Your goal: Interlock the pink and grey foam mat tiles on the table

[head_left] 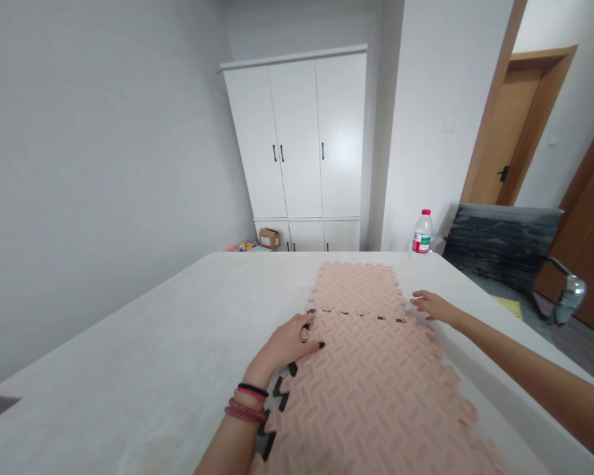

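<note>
Two pink interlocking foam mats with a raised pattern and toothed edges lie end to end on the white table. The near foam mat [371, 389] is larger in view and runs out of the bottom of the frame. Beyond it, the far foam mat [356, 287] meets it along a seam with dark gaps. My left hand [290, 343] grips the near mat's left edge by the seam, thumb on top and the other fingers at the side, partly hidden. Black shows along that edge below. By the right end of the seam, my right hand [433, 305] is open, fingers apart, holding nothing.
On the white table [153, 343], a red-capped plastic bottle [422, 234] stands at the far right corner. A dark chair [499, 244] is beyond the right edge. Behind the table are a white wardrobe [301, 138] and a cardboard box [270, 238].
</note>
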The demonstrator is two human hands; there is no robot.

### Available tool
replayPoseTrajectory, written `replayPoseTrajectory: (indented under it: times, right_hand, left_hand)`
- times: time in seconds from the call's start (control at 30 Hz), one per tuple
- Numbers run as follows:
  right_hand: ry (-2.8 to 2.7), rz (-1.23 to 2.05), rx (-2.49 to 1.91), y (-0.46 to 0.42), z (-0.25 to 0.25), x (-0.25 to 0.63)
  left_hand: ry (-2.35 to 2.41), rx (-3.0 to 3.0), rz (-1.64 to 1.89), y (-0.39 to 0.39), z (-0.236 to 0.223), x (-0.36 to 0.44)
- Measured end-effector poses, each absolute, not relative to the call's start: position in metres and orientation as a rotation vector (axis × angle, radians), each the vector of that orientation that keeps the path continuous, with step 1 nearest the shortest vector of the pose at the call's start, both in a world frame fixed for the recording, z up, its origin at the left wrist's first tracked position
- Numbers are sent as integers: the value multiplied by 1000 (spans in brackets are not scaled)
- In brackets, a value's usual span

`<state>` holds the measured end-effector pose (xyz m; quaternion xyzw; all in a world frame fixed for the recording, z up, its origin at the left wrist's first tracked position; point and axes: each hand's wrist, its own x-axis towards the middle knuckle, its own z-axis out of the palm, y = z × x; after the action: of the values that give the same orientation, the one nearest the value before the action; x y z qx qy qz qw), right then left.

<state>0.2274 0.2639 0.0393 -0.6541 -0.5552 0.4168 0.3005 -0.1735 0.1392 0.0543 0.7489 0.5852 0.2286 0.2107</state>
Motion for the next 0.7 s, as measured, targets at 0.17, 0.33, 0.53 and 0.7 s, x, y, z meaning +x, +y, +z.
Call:
replayPoseTrajectory:
  times: [0.17, 0.33, 0.53, 0.7]
  right_hand:
    - [-1268, 1326, -1676, 288, 34, 210]
    - [-1207, 1367, -1611, 302, 41, 206]
    - [-1329, 1170, -1448, 294, 62, 181]
    - [-1527, 952, -1210, 258, 91, 161]
  left_hand:
    - [1647, 2126, 544, 137, 58, -173]
    - [1668, 2133, 506, 138, 60, -172]
    - [1660, 2151, 497, 136, 62, -171]
    - [1648, 2159, 474, 138, 63, -171]
